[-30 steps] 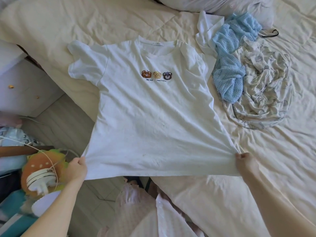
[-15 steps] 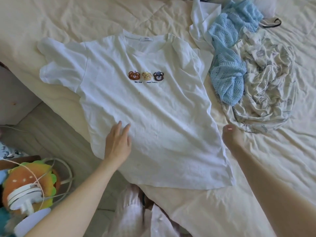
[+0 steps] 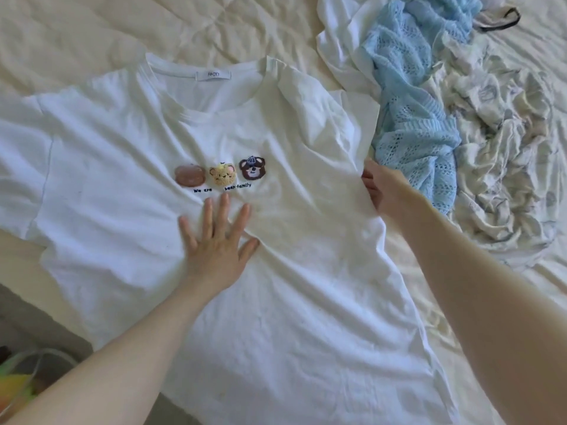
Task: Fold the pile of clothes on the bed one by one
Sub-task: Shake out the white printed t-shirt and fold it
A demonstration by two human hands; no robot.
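Comparing with a second ago: both hands have let go of the hem of the T-shirt [image 3: 276,271], which then hung stretched off the bed edge and now lies face up and flat on the bed [image 3: 92,32], collar away from the person. Left hand [image 3: 214,240] has moved up the front and presses palm-down just below the three bear patches [image 3: 221,174], fingers straight and spread, holding nothing. Right hand [image 3: 386,194] has travelled to the shirt's right side seam below the sleeve; its fingertips are tucked at or under the edge, so whether it pinches cloth cannot be told. Judgement: laying-out is done, smoothing is in hand, no fold made yet. Right sleeve is crumpled inward and wants straightening first. Just beside that edge lie the blue knit [image 3: 411,142] and a patterned garment [image 3: 503,179], with a white cloth [image 3: 340,41] beyond, leaving little room on that side. Left sleeve runs out of frame; lower left shirt overhangs the mattress edge
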